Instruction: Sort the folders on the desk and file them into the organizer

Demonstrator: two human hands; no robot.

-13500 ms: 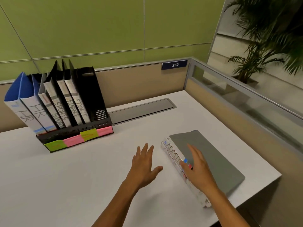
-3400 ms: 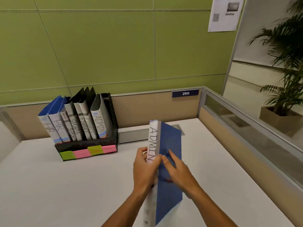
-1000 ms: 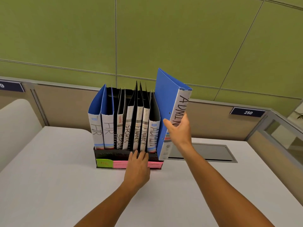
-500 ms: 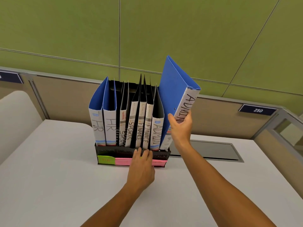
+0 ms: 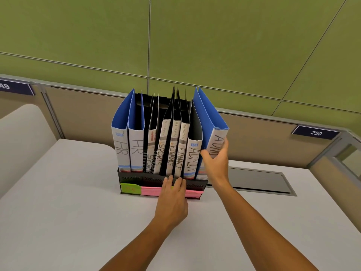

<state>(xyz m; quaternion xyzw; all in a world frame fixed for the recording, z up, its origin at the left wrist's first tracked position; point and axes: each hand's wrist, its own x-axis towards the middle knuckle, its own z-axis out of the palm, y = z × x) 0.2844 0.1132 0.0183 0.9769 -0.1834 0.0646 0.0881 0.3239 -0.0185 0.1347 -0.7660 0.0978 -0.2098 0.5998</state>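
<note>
A black mesh organizer (image 5: 136, 178) stands at the back of the white desk, with green and pink labels on its front. It holds several upright folders marked HR, SPORTS, FINANCE and ADMIN. The blue ADMIN folder (image 5: 210, 118) stands in the rightmost slot, leaning to the right. My right hand (image 5: 215, 163) grips its white spine, thumb on the left side and fingers on the right. My left hand (image 5: 172, 200) presses flat against the organizer's front edge, fingers straight.
The white desk (image 5: 68, 212) spreads around the organizer. A grey cable hatch (image 5: 257, 179) lies to the right of it. A beige partition with a sign reading 250 (image 5: 315, 132) runs behind, below a green wall. A glass side panel (image 5: 349, 159) closes the right.
The blue ADMIN folder has dropped from above the organizer into the rightmost slot. My right hand went down with it. My left hand has stayed on the organizer's front.
</note>
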